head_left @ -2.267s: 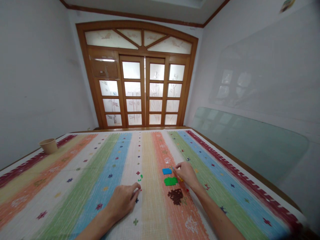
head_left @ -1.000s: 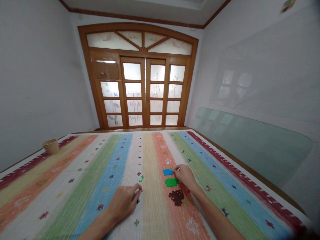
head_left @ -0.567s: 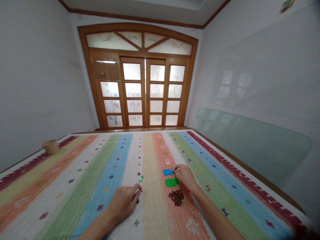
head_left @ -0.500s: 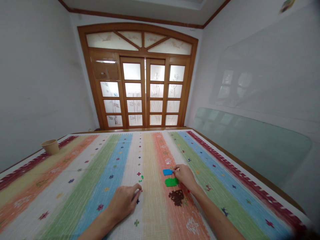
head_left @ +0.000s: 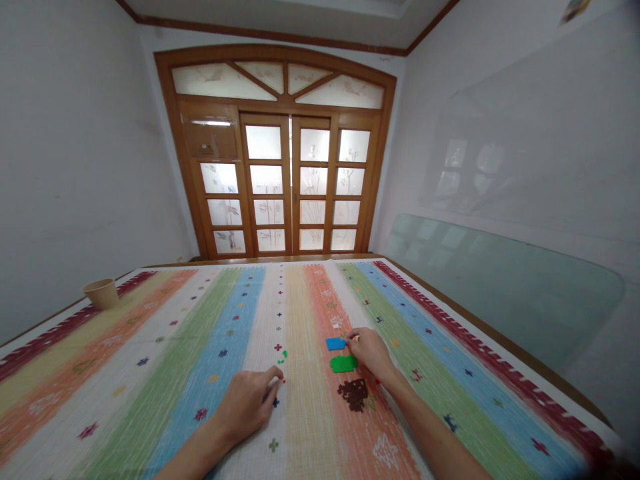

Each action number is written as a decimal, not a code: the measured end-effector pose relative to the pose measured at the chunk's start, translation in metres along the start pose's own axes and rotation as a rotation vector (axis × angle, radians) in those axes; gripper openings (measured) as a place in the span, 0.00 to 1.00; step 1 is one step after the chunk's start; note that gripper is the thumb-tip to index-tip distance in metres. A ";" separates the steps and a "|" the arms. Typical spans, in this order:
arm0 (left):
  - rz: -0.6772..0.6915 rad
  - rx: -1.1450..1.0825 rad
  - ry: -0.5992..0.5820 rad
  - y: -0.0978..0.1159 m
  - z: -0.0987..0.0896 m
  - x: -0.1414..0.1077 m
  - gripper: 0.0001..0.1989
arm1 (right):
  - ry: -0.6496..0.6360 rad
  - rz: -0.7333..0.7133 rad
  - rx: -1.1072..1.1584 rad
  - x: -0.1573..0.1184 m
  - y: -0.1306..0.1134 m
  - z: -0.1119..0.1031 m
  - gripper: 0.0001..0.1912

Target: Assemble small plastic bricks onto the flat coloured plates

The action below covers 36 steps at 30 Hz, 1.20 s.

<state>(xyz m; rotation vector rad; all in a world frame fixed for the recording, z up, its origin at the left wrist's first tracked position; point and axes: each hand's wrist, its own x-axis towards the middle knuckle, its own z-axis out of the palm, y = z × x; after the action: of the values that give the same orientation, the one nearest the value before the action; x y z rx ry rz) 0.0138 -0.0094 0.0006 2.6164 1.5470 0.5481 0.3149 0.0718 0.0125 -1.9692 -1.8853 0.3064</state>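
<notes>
My left hand rests low over the white stripe of the cloth, thumb and fingers closed in a pinch; whatever is between them is hidden. A tiny red spot shows beside its fingertips. Just beyond lie several small bright green pieces in a loose curve. My right hand has its fingers pinched at the right edge of a flat blue patch of small pieces; what they grip is too small to make out. Nearer me are a compact green patch of pieces and a loose pile of dark brown pieces.
A striped, patterned tablecloth covers the table. At the far left stands a tan paper cup. A frosted glass panel leans along the right wall, and wooden glazed doors close off the far end.
</notes>
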 end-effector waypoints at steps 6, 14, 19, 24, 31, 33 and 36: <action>-0.014 -0.006 -0.001 0.000 -0.002 0.000 0.12 | 0.038 -0.024 0.024 -0.003 -0.006 -0.006 0.12; -0.001 -0.007 -0.016 0.002 0.002 0.001 0.13 | 0.109 -0.086 0.103 -0.007 -0.012 -0.008 0.11; 0.013 -0.012 0.006 0.000 0.004 0.001 0.14 | 0.111 -0.110 0.122 -0.009 -0.015 -0.007 0.11; 0.030 -0.010 0.019 -0.003 0.009 0.001 0.13 | 0.102 -0.115 0.121 -0.013 -0.020 -0.007 0.12; 0.029 -0.025 -0.001 -0.002 0.007 0.001 0.12 | 0.077 -0.165 0.100 -0.019 -0.029 0.001 0.10; 0.031 -0.026 -0.008 -0.001 0.007 0.001 0.12 | 0.049 -0.185 0.103 -0.021 -0.032 0.002 0.10; 0.038 -0.034 -0.007 -0.001 0.007 0.001 0.12 | 0.019 -0.222 0.118 -0.026 -0.038 0.004 0.10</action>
<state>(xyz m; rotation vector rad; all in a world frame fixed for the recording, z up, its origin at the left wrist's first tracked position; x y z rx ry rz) 0.0159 -0.0076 -0.0058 2.6245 1.4747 0.5619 0.2768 0.0468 0.0224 -1.6633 -2.0028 0.3244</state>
